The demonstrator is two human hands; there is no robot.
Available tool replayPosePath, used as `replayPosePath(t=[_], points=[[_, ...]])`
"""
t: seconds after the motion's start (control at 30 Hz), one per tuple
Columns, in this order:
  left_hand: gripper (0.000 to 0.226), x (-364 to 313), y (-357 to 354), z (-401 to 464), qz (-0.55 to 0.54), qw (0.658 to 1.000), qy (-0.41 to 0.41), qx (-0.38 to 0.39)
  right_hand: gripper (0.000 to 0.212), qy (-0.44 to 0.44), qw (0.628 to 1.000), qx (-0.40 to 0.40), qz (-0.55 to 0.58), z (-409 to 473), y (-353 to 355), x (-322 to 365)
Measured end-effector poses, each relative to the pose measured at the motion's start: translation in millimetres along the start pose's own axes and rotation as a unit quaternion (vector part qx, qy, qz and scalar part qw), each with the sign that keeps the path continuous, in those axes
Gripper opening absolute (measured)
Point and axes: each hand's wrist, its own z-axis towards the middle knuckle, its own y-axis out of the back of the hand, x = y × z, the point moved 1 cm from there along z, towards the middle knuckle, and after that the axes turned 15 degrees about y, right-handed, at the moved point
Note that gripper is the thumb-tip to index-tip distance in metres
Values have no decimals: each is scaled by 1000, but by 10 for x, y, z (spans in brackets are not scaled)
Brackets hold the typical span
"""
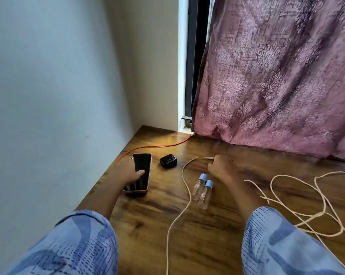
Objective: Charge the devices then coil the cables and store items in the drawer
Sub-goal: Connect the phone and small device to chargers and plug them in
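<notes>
A phone (pixel 142 165) with a dark screen lies flat on the wooden surface (pixel 217 225). My left hand (pixel 128 171) grips its left edge, thumb on the screen. A red cable (pixel 157 146) runs from behind my left hand toward the curtain's foot. A black earbuds case (pixel 168 160) sits just right of the phone. My right hand (pixel 221 167) is closed on the plug end of a cream braided cable (pixel 185 185), which trails down to the front edge. More cream cable (pixel 298 203) lies in loose loops at the right.
Two small clear bottles with blue caps (pixel 202 190) lie beside my right wrist. A grey wall (pixel 48 96) bounds the left side. A pink patterned curtain (pixel 277 76) hangs down to the surface at the back right.
</notes>
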Motion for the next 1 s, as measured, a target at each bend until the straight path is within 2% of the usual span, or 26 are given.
replayPosePath(t=[0.17,0.3,0.53,0.67,0.8,0.9,1.0], points=[[55,1,-114,235,-8,999,42,1,36,-57,996,-46,53,458,-174,-122],[54,8,-124,334,-1,997,63,-39,35,-36,993,-103,44,743,-298,-42],[44,-10,-108,496,-1,993,112,-47,37,22,998,-50,22,1180,-365,183],[69,-57,-161,670,-21,990,133,-40,41,26,998,-18,49,1501,-427,264],[110,-180,-186,667,-55,984,167,-5,47,3,995,-47,88,1802,-511,352],[115,-230,-197,549,-35,983,182,17,53,-28,994,-55,88,1930,-577,440],[111,-246,-248,420,3,982,185,46,45,-26,997,-59,52,2017,-632,515]])
